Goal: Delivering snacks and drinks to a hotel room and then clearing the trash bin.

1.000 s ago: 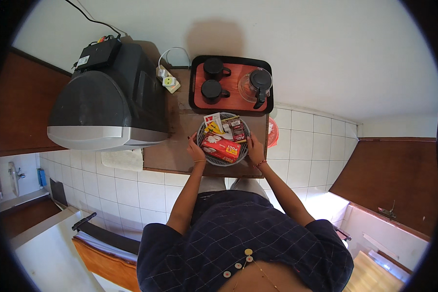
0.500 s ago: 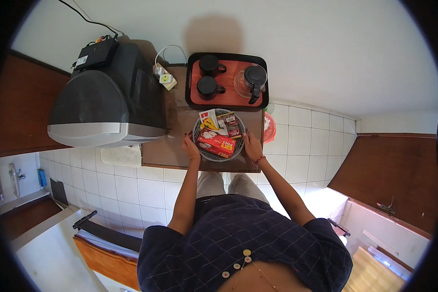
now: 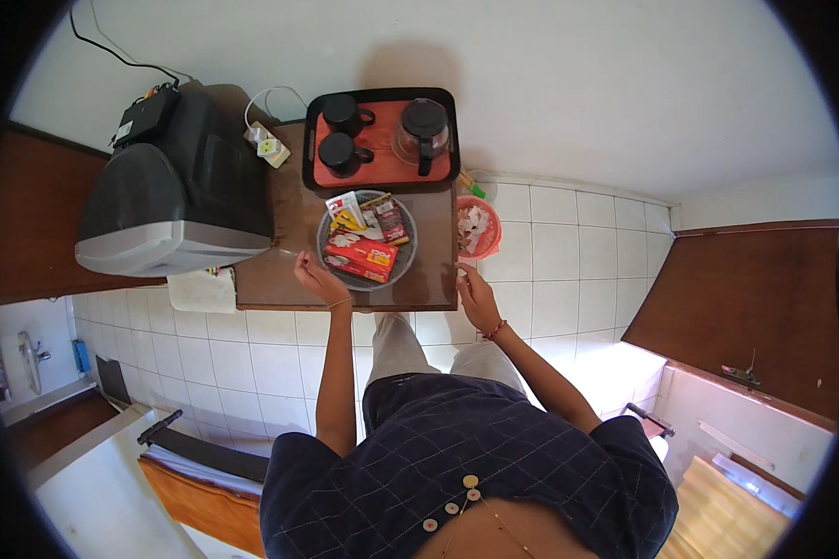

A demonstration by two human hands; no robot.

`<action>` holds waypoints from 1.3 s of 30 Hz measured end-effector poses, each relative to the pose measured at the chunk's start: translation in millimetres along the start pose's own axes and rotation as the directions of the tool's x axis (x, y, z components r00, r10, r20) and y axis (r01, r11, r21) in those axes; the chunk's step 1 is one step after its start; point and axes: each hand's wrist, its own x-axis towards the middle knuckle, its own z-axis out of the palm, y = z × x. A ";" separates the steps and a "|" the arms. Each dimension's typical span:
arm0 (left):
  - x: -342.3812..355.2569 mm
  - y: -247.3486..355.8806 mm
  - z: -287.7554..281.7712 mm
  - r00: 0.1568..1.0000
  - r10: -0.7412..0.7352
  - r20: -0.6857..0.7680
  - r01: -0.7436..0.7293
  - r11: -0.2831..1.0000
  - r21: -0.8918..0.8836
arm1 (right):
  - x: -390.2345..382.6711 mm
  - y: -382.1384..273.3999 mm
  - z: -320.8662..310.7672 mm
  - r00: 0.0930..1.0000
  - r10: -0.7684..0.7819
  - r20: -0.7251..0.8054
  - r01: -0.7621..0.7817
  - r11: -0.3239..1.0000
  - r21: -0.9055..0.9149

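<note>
A round grey basket (image 3: 406, 265) sits on the brown table, holding a red box (image 3: 362, 258), several dark sachets (image 3: 391, 222) and yellow-and-white packets (image 3: 347, 216). Left of the basket, my left hand (image 3: 323, 280) hovers over the tabletop with its fingers loosely apart, off the rim. My right hand (image 3: 477, 300) is by the table's right edge, fingers partly bent and holding nothing that I can make out. A small pale spot shows at its fingertips. Whether those fingertips touch the edge is unclear.
Behind the basket stands a black-rimmed tray (image 3: 382, 174) with two black mugs (image 3: 343, 154) and a glass jug (image 3: 421, 133). A bulky grey-black television (image 3: 172, 191) and a power strip (image 3: 268, 146) are at the left. On the right, a pink bin (image 3: 488, 238) holds crumpled white paper.
Both hands have let go of the basket's sides and moved apart, the left outward, the right to the table edge. The view has shifted, so the table appears farther left.
</note>
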 end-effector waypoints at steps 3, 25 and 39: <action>-45.9 13.8 9.5 0.983 0.184 -0.009 -0.184 0.982 0.046 | -31.4 25.9 -39.3 0.996 0.049 0.069 -0.049 0.999 0.001; -378.7 41.4 111.0 0.907 0.333 0.257 -0.343 0.939 -0.003 | -179.4 179.9 -255.7 0.991 0.095 -0.091 -0.093 0.995 0.024; -378.3 -1.5 226.9 0.938 0.213 0.275 -0.264 0.951 0.164 | -37.2 187.6 -305.8 0.980 0.057 0.193 -0.049 0.998 -0.048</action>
